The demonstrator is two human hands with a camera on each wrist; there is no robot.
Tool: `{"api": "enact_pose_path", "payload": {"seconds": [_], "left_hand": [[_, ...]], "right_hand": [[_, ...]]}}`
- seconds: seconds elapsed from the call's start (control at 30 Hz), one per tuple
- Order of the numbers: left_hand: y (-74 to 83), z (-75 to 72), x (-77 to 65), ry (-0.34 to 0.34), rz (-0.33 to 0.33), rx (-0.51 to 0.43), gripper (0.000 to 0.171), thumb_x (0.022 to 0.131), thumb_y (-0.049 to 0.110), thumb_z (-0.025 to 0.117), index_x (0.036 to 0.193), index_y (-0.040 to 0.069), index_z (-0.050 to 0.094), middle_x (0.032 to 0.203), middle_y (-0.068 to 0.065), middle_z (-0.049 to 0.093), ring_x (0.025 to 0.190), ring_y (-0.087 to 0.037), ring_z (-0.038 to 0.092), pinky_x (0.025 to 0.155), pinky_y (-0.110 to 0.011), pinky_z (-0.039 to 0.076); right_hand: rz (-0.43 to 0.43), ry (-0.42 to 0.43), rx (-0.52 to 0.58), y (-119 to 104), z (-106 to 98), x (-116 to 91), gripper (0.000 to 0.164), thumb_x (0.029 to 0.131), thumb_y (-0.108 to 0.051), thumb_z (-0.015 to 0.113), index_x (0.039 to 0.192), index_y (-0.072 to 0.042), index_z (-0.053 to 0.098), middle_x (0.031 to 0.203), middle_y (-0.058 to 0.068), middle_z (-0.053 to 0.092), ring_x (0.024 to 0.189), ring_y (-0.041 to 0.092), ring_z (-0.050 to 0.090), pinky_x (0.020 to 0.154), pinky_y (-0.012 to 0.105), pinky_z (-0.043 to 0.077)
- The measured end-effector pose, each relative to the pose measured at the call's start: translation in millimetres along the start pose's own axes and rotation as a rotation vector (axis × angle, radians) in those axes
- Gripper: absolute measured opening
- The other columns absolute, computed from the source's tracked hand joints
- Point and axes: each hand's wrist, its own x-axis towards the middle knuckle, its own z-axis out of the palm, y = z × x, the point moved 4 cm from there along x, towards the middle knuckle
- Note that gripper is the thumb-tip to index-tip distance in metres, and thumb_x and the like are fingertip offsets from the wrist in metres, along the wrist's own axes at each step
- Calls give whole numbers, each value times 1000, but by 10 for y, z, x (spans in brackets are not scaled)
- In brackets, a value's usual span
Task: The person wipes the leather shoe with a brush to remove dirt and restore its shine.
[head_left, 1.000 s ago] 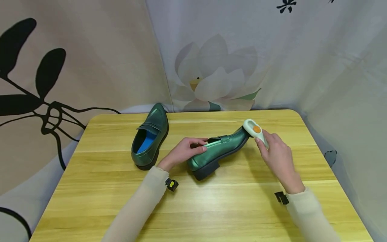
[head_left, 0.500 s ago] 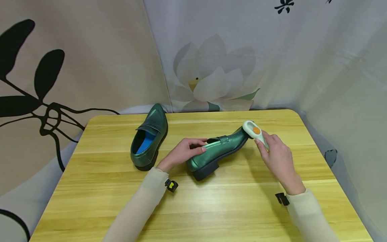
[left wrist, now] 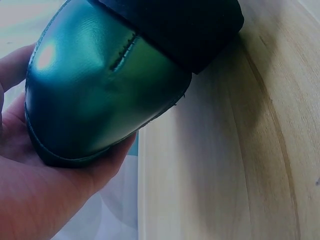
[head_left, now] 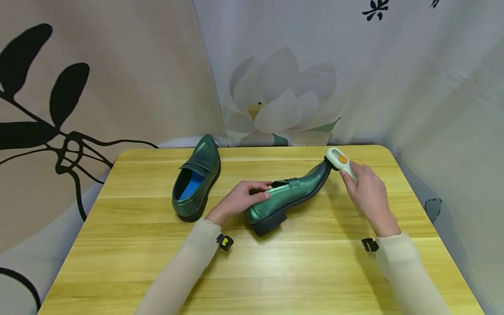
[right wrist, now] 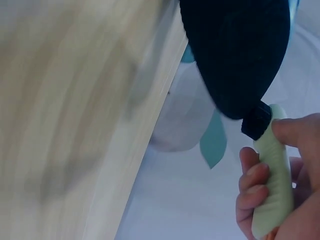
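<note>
A shiny dark green loafer [head_left: 299, 190] with a black sole and heel tilts on its side at the table's middle, toe pointing to the right and away. My left hand [head_left: 246, 199] grips its heel end, thumb on the near outside and fingers at the opening, some hidden. In the left wrist view the back of the loafer [left wrist: 95, 95] lies in that palm. My right hand [head_left: 368, 188] holds a pale shoe brush [head_left: 341, 161] with an orange button. In the right wrist view, the black head of the shoe brush [right wrist: 275, 170] touches the toe tip.
A matching green loafer [head_left: 197, 175] with a blue insole stands upright at the left, its toe near the far edge of the wooden table [head_left: 299, 267]. A printed curtain [head_left: 295, 78] hangs behind the table.
My right hand has moved the shoe brush slightly right and away, to the very tip of the toe, uncovering more of it. My left hand keeps its grip on the loafer.
</note>
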Motion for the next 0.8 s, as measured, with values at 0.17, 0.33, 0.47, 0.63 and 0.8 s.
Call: {"api": "enact_pose_path", "payload": {"seconds": [0.17, 0.33, 0.47, 0.63, 0.8], "left_hand": [[0, -9, -5, 8, 4, -11, 32, 103, 24, 67, 127, 4, 73, 151, -10, 56, 142, -31, 48, 115, -49, 39], [0, -19, -13, 9, 6, -11, 33, 103, 25, 66, 127, 4, 73, 151, -10, 56, 142, -31, 48, 116, -50, 38], [1, -14, -13, 11, 6, -13, 31, 103, 23, 67, 126, 4, 73, 150, -10, 56, 142, -30, 48, 116, -49, 39], [4, 6, -7, 6, -3, -9, 31, 103, 23, 67, 126, 4, 73, 151, -9, 56, 142, -30, 48, 115, -48, 39], [10, 28, -3, 6, -1, -2, 30, 103, 23, 67, 126, 5, 74, 151, -9, 56, 143, -31, 47, 115, -48, 39]], "right_hand": [[-56, 27, 18, -190, -17, -190, 44, 103, -23, 67, 137, 5, 62, 94, 25, 65, 64, 32, 57, 51, 52, 47], [-137, 39, 13, -415, -2, -398, 45, 98, -19, 73, 136, 3, 63, 96, 21, 67, 65, 30, 61, 51, 49, 50], [-216, 29, -3, -574, 28, -506, 48, 94, -18, 78, 135, 3, 64, 96, 17, 67, 60, 23, 55, 49, 37, 46], [-230, 29, -15, -623, 20, -486, 47, 94, -18, 78, 134, 3, 64, 95, 18, 67, 60, 23, 56, 48, 37, 46], [-173, 47, -48, -519, -32, -343, 43, 96, -18, 75, 132, 4, 65, 94, 22, 68, 62, 33, 62, 49, 50, 50]]}}
